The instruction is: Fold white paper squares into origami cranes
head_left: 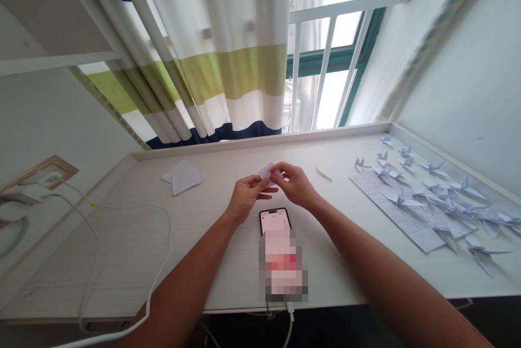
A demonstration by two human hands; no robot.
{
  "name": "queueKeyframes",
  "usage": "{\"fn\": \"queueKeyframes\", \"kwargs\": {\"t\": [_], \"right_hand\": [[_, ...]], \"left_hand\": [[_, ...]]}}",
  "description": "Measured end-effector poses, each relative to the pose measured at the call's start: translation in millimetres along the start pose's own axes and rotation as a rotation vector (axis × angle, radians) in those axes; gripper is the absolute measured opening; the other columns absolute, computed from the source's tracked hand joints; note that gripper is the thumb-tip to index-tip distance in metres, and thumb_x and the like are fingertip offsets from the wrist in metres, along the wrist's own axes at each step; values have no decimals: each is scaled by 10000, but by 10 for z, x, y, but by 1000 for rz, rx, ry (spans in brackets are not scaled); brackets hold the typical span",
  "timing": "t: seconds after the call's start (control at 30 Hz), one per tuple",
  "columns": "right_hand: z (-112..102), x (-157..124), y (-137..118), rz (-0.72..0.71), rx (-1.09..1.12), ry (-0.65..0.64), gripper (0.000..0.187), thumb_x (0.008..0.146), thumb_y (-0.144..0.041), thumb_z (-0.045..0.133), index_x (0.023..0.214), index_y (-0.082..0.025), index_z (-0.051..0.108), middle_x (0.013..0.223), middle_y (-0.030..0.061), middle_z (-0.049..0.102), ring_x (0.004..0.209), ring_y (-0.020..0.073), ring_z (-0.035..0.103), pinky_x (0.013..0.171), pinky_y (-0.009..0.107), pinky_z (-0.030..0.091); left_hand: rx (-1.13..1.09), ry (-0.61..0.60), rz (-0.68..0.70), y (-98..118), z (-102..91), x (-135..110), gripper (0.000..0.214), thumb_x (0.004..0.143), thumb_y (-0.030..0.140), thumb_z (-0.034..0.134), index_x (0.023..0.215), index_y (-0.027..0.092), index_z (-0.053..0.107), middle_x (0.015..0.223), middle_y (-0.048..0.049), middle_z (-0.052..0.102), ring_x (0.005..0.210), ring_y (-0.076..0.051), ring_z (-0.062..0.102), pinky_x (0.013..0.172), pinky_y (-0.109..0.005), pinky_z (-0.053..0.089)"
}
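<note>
Between my two hands, above the middle of the desk, is a small piece of folded white paper (266,170). My left hand (247,196) pinches its lower left side between thumb and fingers. On its right side, the thumb and fingertips of my right hand (293,181) press the paper. The fingers cover part of it, so its exact folded shape cannot be made out. Just below my hands lies a phone (274,223) with a lit pinkish screen, partly blurred out, with a cable at its bottom end.
Several folded paper cranes (401,201) crowd the right side, some on a printed sheet (423,239). White paper squares (187,177) lie stacked at the left. A curved paper strip (324,173) rests right of my hands. White cables (169,228) run from a wall socket. A striped curtain (228,65) hangs behind.
</note>
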State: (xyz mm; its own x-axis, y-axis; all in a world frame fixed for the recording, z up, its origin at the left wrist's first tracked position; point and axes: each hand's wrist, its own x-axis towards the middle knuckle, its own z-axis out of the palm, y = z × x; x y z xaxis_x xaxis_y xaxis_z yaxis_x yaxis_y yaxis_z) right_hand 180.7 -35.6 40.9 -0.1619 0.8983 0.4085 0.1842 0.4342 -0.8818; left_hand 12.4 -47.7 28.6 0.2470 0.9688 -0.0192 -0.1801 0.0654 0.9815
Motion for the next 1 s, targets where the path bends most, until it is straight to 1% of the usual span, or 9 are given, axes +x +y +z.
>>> {"fn": "queueKeyframes", "kwargs": {"t": [0.07,0.2,0.23,0.33,0.47,0.57,0.7,0.87,1.0], "right_hand": [[-12,-3,-11,-24,-8,-32,98,881,-264,607,886,-212,690,901,39,705,857,193,652,791,353,530],[-43,8,5,-29,43,-53,109,873,-242,600,871,-202,702,905,50,699,867,200,654,783,355,528],[-50,13,10,-13,68,-69,100,870,-252,611,857,-200,695,877,45,697,846,198,652,779,358,526],[-60,24,14,46,194,-133,130,859,-319,660,826,-194,664,779,24,675,758,182,637,738,354,521],[-36,34,31,106,348,-115,275,804,-420,749,878,-210,587,719,-7,641,658,157,610,638,324,507],[-12,35,87,147,354,-77,363,770,-455,782,927,-222,551,728,-15,643,648,155,616,619,318,508],[-3,26,190,186,237,-104,324,769,-430,779,923,-197,615,645,-36,593,618,147,597,613,306,476],[14,18,220,201,261,-172,317,759,-410,795,940,-177,679,613,-46,563,638,154,613,655,321,490],[54,13,204,204,285,-117,293,749,-409,805,890,-173,703,661,-19,614,660,151,612,680,328,495]], "left_hand": [[32,46,50,2,4,-1,518,734,536,814,1036,143,665,941,-104,757,873,-276,756,704,-344,583],[191,139,262,26,-32,-7,620,728,448,839,1268,266,595,1066,-55,702,825,-202,723,654,-304,577],[255,121,306,36,-48,-10,567,744,432,829,1252,278,628,1094,-55,688,838,-191,707,653,-291,570],[396,53,366,61,-108,-16,317,789,426,786,1053,251,757,1046,-67,694,893,-199,659,662,-273,549],[419,64,371,65,-194,7,248,804,429,771,963,238,778,960,-54,708,868,-194,642,681,-285,548],[417,28,391,41,-259,47,232,828,441,741,917,233,791,982,-58,700,868,-188,639,680,-286,549],[420,-5,355,-29,-332,110,234,780,431,785,852,209,805,984,-70,687,851,-182,630,658,-278,534],[285,22,274,-49,-363,140,258,739,402,823,860,177,789,941,-72,734,809,-174,643,719,-308,542],[235,41,278,3,-356,130,262,709,398,847,835,177,784,933,-70,755,825,-177,649,735,-308,527]]}}
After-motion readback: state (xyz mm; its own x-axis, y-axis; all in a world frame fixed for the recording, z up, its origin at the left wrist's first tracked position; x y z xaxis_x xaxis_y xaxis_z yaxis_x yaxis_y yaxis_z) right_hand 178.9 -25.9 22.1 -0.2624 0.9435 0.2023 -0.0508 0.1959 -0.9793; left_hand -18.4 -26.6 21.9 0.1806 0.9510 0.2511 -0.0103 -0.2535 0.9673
